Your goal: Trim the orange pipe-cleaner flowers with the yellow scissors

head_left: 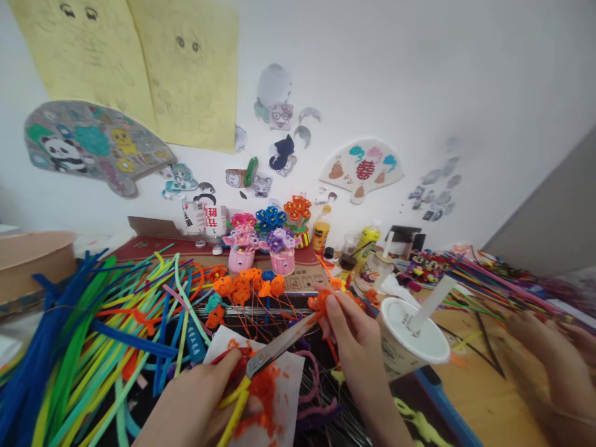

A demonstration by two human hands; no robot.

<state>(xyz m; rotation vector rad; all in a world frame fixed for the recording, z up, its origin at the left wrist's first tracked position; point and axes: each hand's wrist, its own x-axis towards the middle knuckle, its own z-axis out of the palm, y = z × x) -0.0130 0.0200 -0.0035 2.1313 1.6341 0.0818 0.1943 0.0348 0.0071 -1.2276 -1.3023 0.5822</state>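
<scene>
My left hand [195, 394] is closed around yellow-handled scissors [274, 347], whose blades point up and right. A red piece shows by my left thumb; I cannot tell whether it belongs to the scissors. Between the fingertips of my right hand [356, 338] is an orange fuzzy pipe-cleaner flower [319, 302], and the blade tips reach its lower edge. Below lies a white sheet of paper [293, 369] scattered with orange fuzz clippings [266, 397]. Just beyond my hands rest several finished orange flowers [239, 288] on thin stems.
Loose pipe cleaners [116, 341] heap up at left. Flower pots [282, 261] stand at the back, near a juice bottle [321, 230]. A lidded cup with straw [412, 332] stands close to my right hand. Another person's hand [554, 366] is at far right.
</scene>
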